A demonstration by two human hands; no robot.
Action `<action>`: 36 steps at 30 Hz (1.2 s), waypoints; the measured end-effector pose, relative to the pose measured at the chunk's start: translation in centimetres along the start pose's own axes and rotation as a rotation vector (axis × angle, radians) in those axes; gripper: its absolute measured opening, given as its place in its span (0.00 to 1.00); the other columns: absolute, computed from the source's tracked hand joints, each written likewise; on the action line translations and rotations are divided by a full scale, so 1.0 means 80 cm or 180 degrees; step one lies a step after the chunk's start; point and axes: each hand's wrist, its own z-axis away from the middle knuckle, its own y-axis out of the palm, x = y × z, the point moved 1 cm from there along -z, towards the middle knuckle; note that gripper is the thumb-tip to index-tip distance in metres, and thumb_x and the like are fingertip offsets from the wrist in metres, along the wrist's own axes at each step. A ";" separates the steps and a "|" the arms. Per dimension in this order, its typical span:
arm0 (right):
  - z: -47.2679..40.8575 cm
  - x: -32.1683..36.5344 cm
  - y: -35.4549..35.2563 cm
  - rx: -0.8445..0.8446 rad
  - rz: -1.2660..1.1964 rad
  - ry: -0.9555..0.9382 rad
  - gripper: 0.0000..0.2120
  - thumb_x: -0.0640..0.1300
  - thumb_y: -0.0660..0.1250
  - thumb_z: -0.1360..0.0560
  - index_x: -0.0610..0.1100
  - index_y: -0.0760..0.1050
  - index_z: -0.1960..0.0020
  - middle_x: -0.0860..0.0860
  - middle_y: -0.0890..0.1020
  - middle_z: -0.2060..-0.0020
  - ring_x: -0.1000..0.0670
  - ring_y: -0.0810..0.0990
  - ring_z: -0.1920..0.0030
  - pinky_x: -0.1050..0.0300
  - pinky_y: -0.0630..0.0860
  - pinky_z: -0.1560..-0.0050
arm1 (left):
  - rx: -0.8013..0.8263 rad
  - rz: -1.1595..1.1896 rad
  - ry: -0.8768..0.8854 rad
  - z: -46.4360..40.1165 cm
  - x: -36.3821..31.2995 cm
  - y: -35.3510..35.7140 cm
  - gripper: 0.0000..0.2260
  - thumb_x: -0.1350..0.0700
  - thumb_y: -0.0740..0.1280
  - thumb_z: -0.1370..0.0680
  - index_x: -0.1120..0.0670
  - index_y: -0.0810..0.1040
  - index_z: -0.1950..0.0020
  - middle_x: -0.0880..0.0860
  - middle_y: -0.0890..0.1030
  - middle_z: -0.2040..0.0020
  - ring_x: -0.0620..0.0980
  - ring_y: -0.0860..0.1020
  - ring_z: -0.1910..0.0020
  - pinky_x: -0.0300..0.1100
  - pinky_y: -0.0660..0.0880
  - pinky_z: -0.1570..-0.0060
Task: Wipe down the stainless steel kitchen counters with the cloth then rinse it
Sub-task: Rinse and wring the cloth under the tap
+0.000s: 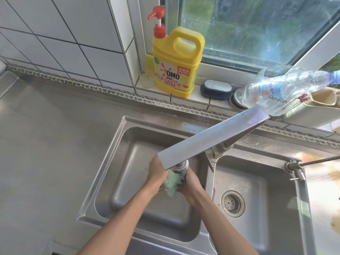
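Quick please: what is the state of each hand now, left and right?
Left hand: closed, holding the green cloth under the tap.
Right hand: closed, holding the same cloth.

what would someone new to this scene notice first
The bright yellow OMO detergent jug with its red pump stands out on the tiled sill by the window. Below it, both hands, the left hand and right hand, hold a pale green cloth under the faucet spout, over the left basin of a double steel sink. A clear plastic bottle lies tilted on the sill at right.
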 end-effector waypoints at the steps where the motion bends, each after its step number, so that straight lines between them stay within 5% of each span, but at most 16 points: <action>1: 0.001 0.005 0.000 -0.0180 0.0177 -0.0177 0.18 0.58 0.63 0.19 0.49 0.84 0.42 0.45 0.87 0.46 0.44 0.85 0.49 0.53 0.77 0.52 | -0.0076 0.0031 -0.0042 -0.003 0.003 -0.005 0.06 0.48 0.65 0.27 0.44 0.80 0.53 0.42 0.85 0.53 0.39 0.80 0.54 0.31 0.75 0.58; 3: -0.001 0.015 -0.006 -0.0454 0.0613 -0.0647 0.09 0.47 0.67 0.20 0.47 0.83 0.44 0.50 0.88 0.50 0.47 0.86 0.46 0.60 0.81 0.54 | -0.0121 -0.0053 -0.0118 -0.005 0.010 -0.016 0.08 0.43 0.63 0.29 0.36 0.80 0.54 0.36 0.84 0.57 0.30 0.79 0.58 0.37 0.74 0.57; 5: 0.002 0.026 -0.009 -0.0546 0.1161 -0.1171 0.09 0.38 0.68 0.22 0.47 0.82 0.45 0.52 0.87 0.51 0.50 0.85 0.46 0.56 0.82 0.48 | -0.0111 -0.0051 -0.0263 -0.006 0.015 -0.017 0.09 0.40 0.62 0.32 0.27 0.78 0.55 0.29 0.82 0.57 0.26 0.78 0.58 0.36 0.72 0.58; 8: 0.015 0.030 0.002 -0.0703 0.1842 -0.1738 0.13 0.37 0.70 0.28 0.53 0.80 0.49 0.58 0.86 0.55 0.58 0.84 0.53 0.60 0.80 0.53 | -0.0300 0.0570 -0.0844 -0.009 0.008 -0.002 0.07 0.46 0.66 0.29 0.44 0.81 0.55 0.42 0.84 0.57 0.43 0.81 0.56 0.42 0.76 0.58; 10: 0.024 0.020 0.015 -0.0818 0.2014 -0.1824 0.07 0.46 0.68 0.30 0.57 0.77 0.55 0.60 0.84 0.59 0.58 0.82 0.58 0.60 0.78 0.59 | -0.0255 0.1103 -0.1272 -0.018 0.005 0.012 0.08 0.51 0.67 0.22 0.50 0.76 0.60 0.49 0.81 0.66 0.49 0.79 0.65 0.39 0.75 0.63; 13: 0.032 0.009 0.036 -0.1085 0.2165 -0.1748 0.02 0.48 0.65 0.30 0.54 0.72 0.59 0.54 0.82 0.64 0.49 0.79 0.63 0.51 0.78 0.60 | 0.0038 0.0877 -0.1581 -0.019 0.005 0.024 0.16 0.52 0.56 0.14 0.50 0.69 0.61 0.50 0.75 0.74 0.50 0.75 0.71 0.35 0.72 0.70; 16: 0.030 0.023 0.053 -0.1198 0.2058 -0.1322 0.09 0.51 0.66 0.28 0.45 0.78 0.57 0.36 0.84 0.56 0.34 0.81 0.49 0.39 0.77 0.42 | 0.0325 0.0909 -0.1630 -0.009 0.007 0.045 0.18 0.57 0.50 0.12 0.51 0.64 0.62 0.51 0.72 0.69 0.49 0.74 0.72 0.41 0.69 0.64; 19: 0.018 0.054 0.042 -0.1256 0.2462 -0.1004 0.10 0.54 0.66 0.39 0.49 0.68 0.68 0.53 0.78 0.68 0.37 0.83 0.54 0.50 0.79 0.55 | 0.0165 0.1248 -0.1801 0.007 0.007 0.052 0.17 0.60 0.50 0.12 0.53 0.69 0.59 0.53 0.73 0.60 0.50 0.72 0.63 0.40 0.73 0.64; 21: 0.009 0.063 0.030 -0.1240 0.2456 -0.0751 0.10 0.51 0.67 0.37 0.50 0.67 0.68 0.57 0.75 0.70 0.41 0.82 0.57 0.50 0.78 0.55 | -0.0070 0.1192 -0.1867 0.009 0.010 0.060 0.14 0.58 0.56 0.13 0.51 0.71 0.57 0.52 0.76 0.63 0.49 0.75 0.65 0.36 0.73 0.69; 25: 0.020 0.047 0.035 -0.1093 0.2356 -0.0841 0.05 0.49 0.64 0.33 0.53 0.77 0.65 0.53 0.81 0.68 0.41 0.83 0.60 0.51 0.80 0.58 | 0.0086 0.1674 -0.1776 0.006 0.011 0.048 0.20 0.53 0.61 0.19 0.55 0.66 0.71 0.53 0.69 0.81 0.50 0.71 0.82 0.33 0.68 0.78; 29: 0.028 0.024 0.038 -0.0847 0.2330 -0.0791 0.14 0.49 0.57 0.35 0.44 0.79 0.61 0.39 0.85 0.63 0.34 0.83 0.59 0.38 0.83 0.56 | 0.0057 0.1400 -0.1615 -0.004 0.009 0.029 0.15 0.49 0.64 0.22 0.51 0.65 0.65 0.53 0.69 0.71 0.51 0.70 0.71 0.39 0.66 0.68; 31: 0.023 0.042 0.036 -0.0760 0.2588 -0.0802 0.08 0.46 0.59 0.33 0.46 0.75 0.67 0.43 0.82 0.67 0.38 0.83 0.61 0.43 0.83 0.56 | 0.0259 0.1265 -0.1557 0.005 0.006 0.038 0.15 0.48 0.63 0.25 0.55 0.66 0.65 0.53 0.71 0.78 0.52 0.72 0.79 0.37 0.68 0.71; 34: 0.009 0.069 0.029 -0.1058 0.2625 -0.0800 0.15 0.44 0.68 0.26 0.50 0.67 0.69 0.52 0.75 0.70 0.45 0.79 0.59 0.51 0.76 0.57 | 0.0341 0.1381 -0.1478 0.014 0.004 0.054 0.09 0.52 0.65 0.20 0.56 0.79 0.55 0.55 0.79 0.68 0.53 0.76 0.74 0.39 0.71 0.72; 36: 0.018 0.066 0.035 -0.1140 0.2566 -0.0832 0.12 0.49 0.67 0.27 0.50 0.69 0.67 0.51 0.78 0.66 0.43 0.82 0.56 0.50 0.78 0.55 | 0.0329 0.1355 -0.1476 0.009 0.001 0.047 0.09 0.53 0.67 0.22 0.54 0.80 0.60 0.55 0.78 0.69 0.52 0.75 0.75 0.37 0.70 0.75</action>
